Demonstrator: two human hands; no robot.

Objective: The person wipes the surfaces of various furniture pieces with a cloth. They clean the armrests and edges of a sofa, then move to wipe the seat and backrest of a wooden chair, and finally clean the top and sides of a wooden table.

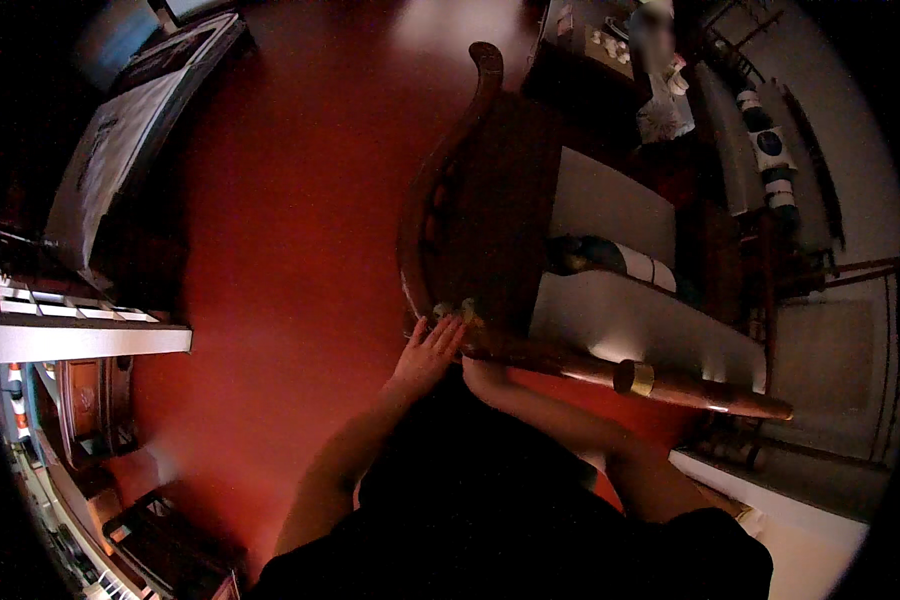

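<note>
A large dark wooden seat has a curved rail [412, 200] that sweeps up to a scrolled end. At its near corner my left hand [432, 350] rests on the wood, fingers stretched out and thumb apart. Just beyond those fingertips is a small crumpled yellow-green piece, perhaps cloth [467, 310]; whether the hand touches it is hard to tell. My right hand [482, 374] is up against the near side of the straight wooden rail [550, 362], close to the left one. Its fingers are hidden by the rail and the dark.
Pale cushions [610, 205] and a dark-and-white bolster [630, 265] lie on the seat. The straight rail carries a brass band [642, 378]. A dark table [580, 70] and a pale, blurred figure [667, 110] are far right. Red floor [290, 220] stretches left toward a wooden cabinet [82, 405].
</note>
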